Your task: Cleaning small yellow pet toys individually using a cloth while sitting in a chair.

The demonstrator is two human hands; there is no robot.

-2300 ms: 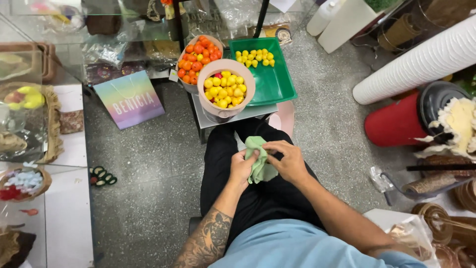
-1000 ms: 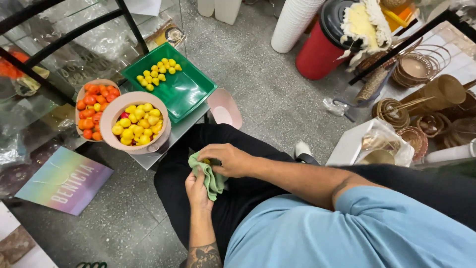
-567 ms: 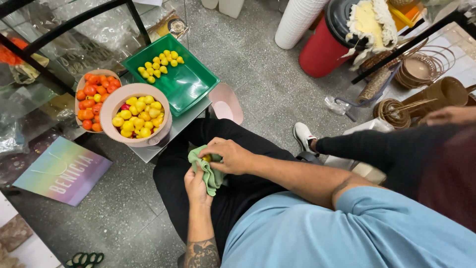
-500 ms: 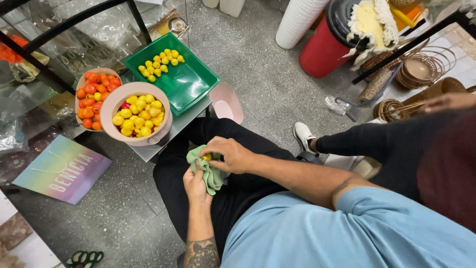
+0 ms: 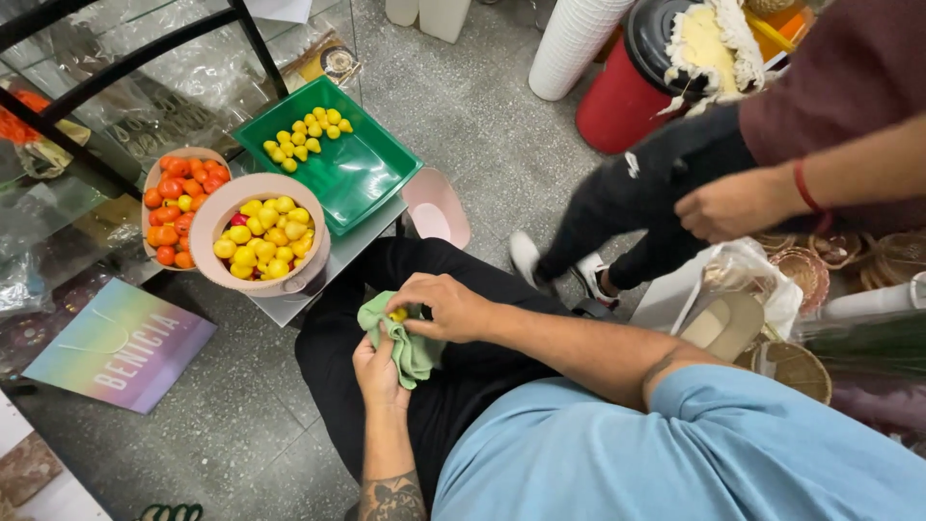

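Head view, nearest first: the left hand (image 5: 378,365) cups a light green cloth (image 5: 403,340) over the lap, fingers curled shut around its folds. Just above, the right hand (image 5: 446,305) pinches a small yellow fruit (image 5: 396,315) against the cloth, fingertips closed on it. Farther left, a pink bowl of yellow fruits (image 5: 260,238) touches a bowl of orange fruits (image 5: 174,205). Beyond them sits a green tray (image 5: 359,172) with a few yellow fruits. Far right, another person's hand (image 5: 738,205) hangs near wicker baskets (image 5: 805,275).

Wearer: light blue short-sleeve tee, black trousers. Bare forearms; dark tattoo on left forearm nr elbow. Left hand (image 5: 378,365) & right hand (image 5: 446,306) bare, no rings/watch.
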